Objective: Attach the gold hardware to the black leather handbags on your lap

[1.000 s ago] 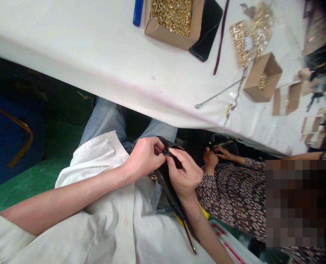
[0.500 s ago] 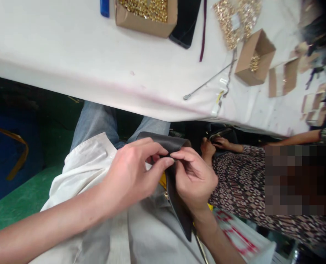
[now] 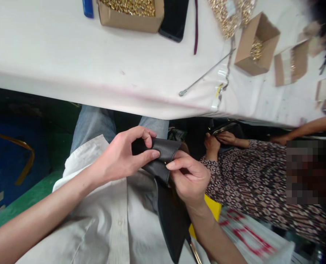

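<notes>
A dark leather piece (image 3: 170,216) lies over my lap, its upper part folded between my hands. My left hand (image 3: 132,150) grips the fold from the left, thumb on the dark surface and fingers curled at its upper edge. On the right, my right hand (image 3: 189,174) pinches the edge, thumb and fingertips beside a tiny gold-coloured spot (image 3: 165,164). Part of the leather is hidden behind my right hand. Below it, a gold-coloured metal strip (image 3: 195,253) shows near my right forearm.
Ahead, the white table (image 3: 69,66) holds a cardboard box (image 3: 132,22) of gold pieces, a black phone (image 3: 174,20), a metal rod (image 3: 207,72) and an open carton (image 3: 258,46). To the right, a person in a patterned garment (image 3: 242,176) handles a dark item.
The leather fold has turned so more of its dark face shows. My left hand has moved left and up, apart from my right fingertips. The view has shifted slightly.
</notes>
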The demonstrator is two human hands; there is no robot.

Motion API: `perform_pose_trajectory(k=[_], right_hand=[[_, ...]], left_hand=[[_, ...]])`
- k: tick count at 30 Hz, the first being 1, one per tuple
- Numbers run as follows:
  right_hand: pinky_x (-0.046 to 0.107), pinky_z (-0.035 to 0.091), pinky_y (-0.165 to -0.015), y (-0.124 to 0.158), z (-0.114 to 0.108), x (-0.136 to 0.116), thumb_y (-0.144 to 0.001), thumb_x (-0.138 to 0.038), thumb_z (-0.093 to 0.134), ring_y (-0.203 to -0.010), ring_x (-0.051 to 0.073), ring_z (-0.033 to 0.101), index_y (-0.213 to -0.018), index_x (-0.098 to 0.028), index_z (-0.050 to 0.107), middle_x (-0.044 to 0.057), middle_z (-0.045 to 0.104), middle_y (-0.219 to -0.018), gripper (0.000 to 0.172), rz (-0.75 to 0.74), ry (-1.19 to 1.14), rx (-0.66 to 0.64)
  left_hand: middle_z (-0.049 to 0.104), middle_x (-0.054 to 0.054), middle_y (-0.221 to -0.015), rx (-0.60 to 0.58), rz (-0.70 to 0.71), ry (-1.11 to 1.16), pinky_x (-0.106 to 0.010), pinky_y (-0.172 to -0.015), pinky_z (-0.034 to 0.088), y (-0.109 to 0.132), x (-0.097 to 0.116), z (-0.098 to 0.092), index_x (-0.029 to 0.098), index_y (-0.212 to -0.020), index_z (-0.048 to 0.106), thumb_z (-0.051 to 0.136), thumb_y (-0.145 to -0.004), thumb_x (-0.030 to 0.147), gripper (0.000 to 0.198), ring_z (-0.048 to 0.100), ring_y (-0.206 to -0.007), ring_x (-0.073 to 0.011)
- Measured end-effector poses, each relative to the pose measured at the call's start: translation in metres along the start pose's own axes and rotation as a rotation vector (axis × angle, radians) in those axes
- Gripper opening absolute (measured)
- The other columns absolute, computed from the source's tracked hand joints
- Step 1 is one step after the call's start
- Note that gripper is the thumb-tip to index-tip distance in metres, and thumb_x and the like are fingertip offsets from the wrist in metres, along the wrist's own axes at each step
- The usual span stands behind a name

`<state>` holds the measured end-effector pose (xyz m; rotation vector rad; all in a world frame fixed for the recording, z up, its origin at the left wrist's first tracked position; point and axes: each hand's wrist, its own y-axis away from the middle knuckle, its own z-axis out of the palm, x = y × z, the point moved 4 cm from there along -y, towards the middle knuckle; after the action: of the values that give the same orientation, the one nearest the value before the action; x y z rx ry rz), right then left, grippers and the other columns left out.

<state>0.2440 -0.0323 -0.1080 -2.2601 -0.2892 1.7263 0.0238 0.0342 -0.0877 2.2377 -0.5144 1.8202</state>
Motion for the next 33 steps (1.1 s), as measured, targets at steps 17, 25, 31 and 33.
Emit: perform_pose_trajectory(k=[17, 25, 31, 33], right_hand=[[0.031, 0.066, -0.077, 0.003, 0.001, 0.003, -0.096, -0.004, 0.076, -0.087, 0.02, 0.08, -0.094, -0.027, 0.087, 0.003, 0.082, -0.1, 0.026, -0.04, 0.136, -0.012], [0.032, 0.068, -0.078, 0.004, 0.006, 0.004, -0.092, -0.004, 0.075, -0.086, 0.021, 0.081, -0.093, -0.027, 0.087, 0.003, 0.083, -0.098, 0.026, -0.041, 0.144, -0.085], [0.028, 0.066, -0.083, 0.005, 0.008, 0.007, -0.092, -0.003, 0.078, -0.091, 0.019, 0.081, -0.095, -0.027, 0.084, 0.001, 0.084, -0.104, 0.025, -0.026, 0.096, -0.092], [0.027, 0.066, -0.083, 0.009, 0.007, 0.012, -0.092, -0.003, 0.078, -0.09, 0.018, 0.081, -0.1, -0.027, 0.083, 0.0, 0.083, -0.105, 0.026, 0.018, 0.062, -0.081]], left_hand=[[0.073, -0.011, -0.145, 0.041, -0.117, -0.017, -0.046, -0.118, 0.055, 0.011, -0.029, 0.015, 0.024, -0.142, 0.073, 0.088, -0.092, 0.037, 0.053, 0.069, -0.134, -0.0324], [0.085, -0.008, -0.113, -0.23, 0.103, -0.209, -0.037, -0.086, 0.064, -0.004, -0.001, -0.004, 0.03, -0.123, 0.086, 0.081, -0.094, 0.03, 0.029, 0.082, -0.104, -0.0316], [0.081, -0.004, -0.082, -0.296, 0.042, -0.178, -0.034, -0.072, 0.057, -0.028, 0.008, -0.011, 0.03, -0.092, 0.089, 0.091, -0.074, 0.025, 0.019, 0.078, -0.079, -0.0279], [0.081, -0.003, -0.082, -0.326, 0.058, -0.212, -0.034, -0.072, 0.056, -0.034, 0.009, -0.008, 0.03, -0.092, 0.089, 0.09, -0.074, 0.024, 0.02, 0.077, -0.078, -0.0272]])
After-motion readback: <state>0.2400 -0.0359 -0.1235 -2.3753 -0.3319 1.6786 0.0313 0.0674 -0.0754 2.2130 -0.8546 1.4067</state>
